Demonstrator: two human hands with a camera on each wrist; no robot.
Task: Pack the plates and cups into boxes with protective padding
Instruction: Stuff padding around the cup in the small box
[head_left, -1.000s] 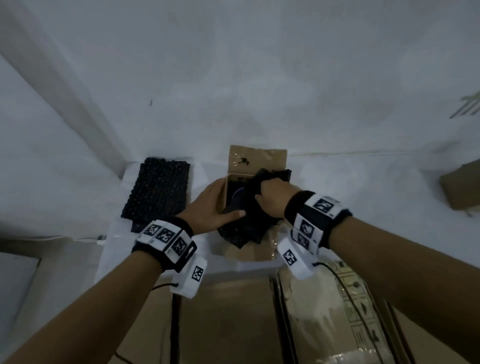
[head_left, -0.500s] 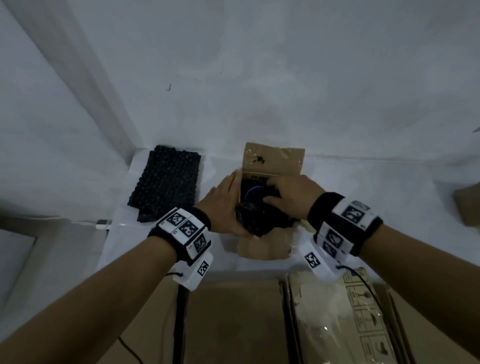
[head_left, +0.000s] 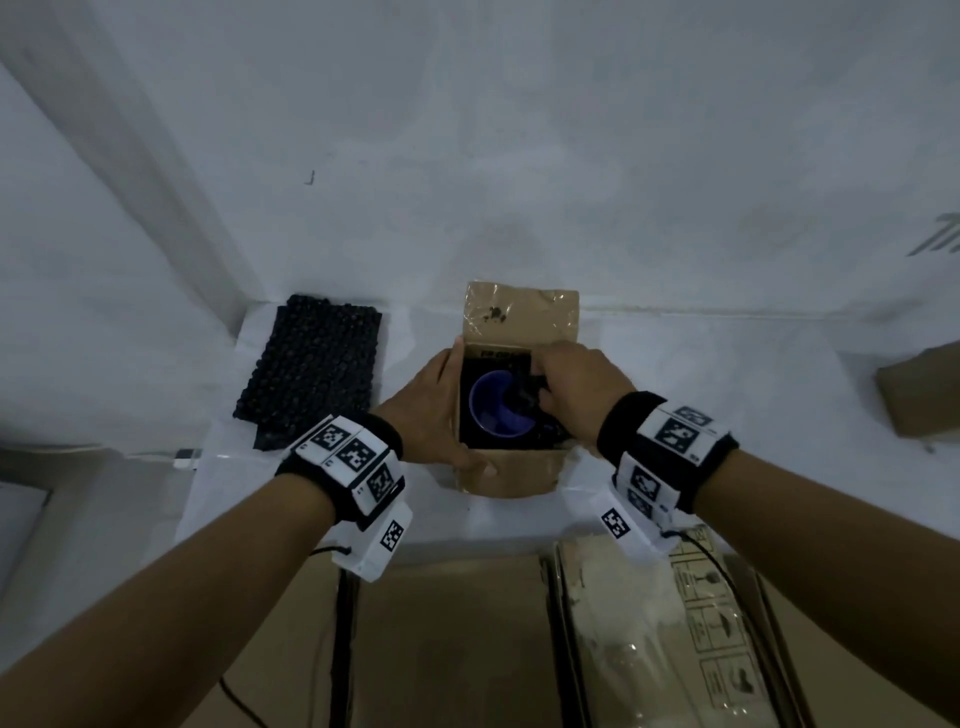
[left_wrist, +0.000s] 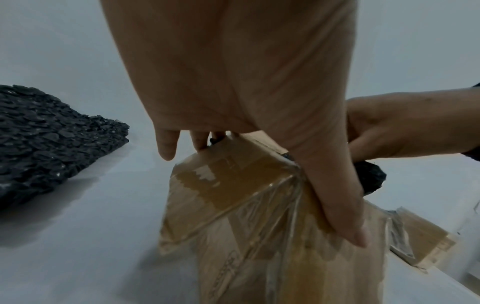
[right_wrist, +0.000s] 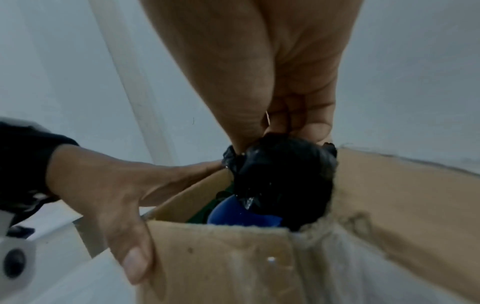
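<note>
Nearest, at the bottom of the head view: flat cardboard sheets (head_left: 457, 639) and a large taped carton (head_left: 670, 639) printed with handling symbols.

Beyond, on the white-covered table (head_left: 727, 374): a small open cardboard box (head_left: 511, 473), flaps spread, tape glinting on its sides.

Left hand (head_left: 431, 410) clamped on the box's left wall, thumb (right_wrist: 135, 261) pressed against the near front face, fingers (left_wrist: 335, 195) wrapped over the edge.

Right hand (head_left: 576, 389) at the box's right rim, fingers curled, pinching a wad of black bubble wrap (right_wrist: 283, 185) and holding it partly down inside the opening.

Inside the box: a blue cup (head_left: 498, 410), mouth up, ringed by dark padding, the wad touching its right rim.

Left of the box, apart from it: a folded stack of black bubble wrap sheets (head_left: 311, 374) lying flat on the table.

Far right: the corner of another brown carton (head_left: 919, 395).

Behind everything: a plain white wall (head_left: 519, 130).
</note>
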